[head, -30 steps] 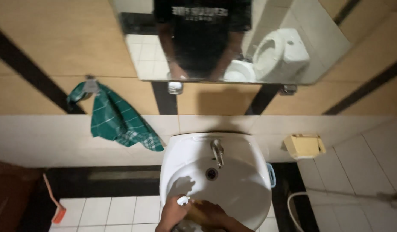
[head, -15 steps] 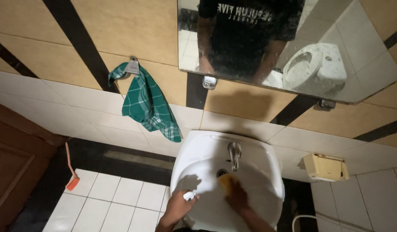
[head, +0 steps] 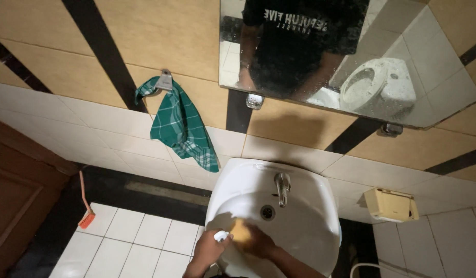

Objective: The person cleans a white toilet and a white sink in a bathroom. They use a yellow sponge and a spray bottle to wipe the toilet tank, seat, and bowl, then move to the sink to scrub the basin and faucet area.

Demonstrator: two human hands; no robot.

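Observation:
A white wall-mounted sink (head: 305,177) fills the lower middle of the head view, with a metal tap (head: 282,188) and a drain (head: 267,211). My right hand (head: 258,242) presses a yellow sponge (head: 241,230) against the inside of the basin, near its front. My left hand (head: 208,250) sits at the sink's front left rim, closed around a small white object (head: 221,236), possibly a bottle top; most of it is hidden.
A green checked cloth (head: 182,126) hangs from a wall hook left of the sink. A mirror (head: 351,56) above reflects a dark shirt and a toilet. A beige wall holder (head: 391,205) is at the right, an orange brush (head: 86,206) and a brown door (head: 16,195) at the left.
The view has swung left and tilted, so the sink sits lower right. My right hand with the sponge has shifted from the front rim toward the basin's middle.

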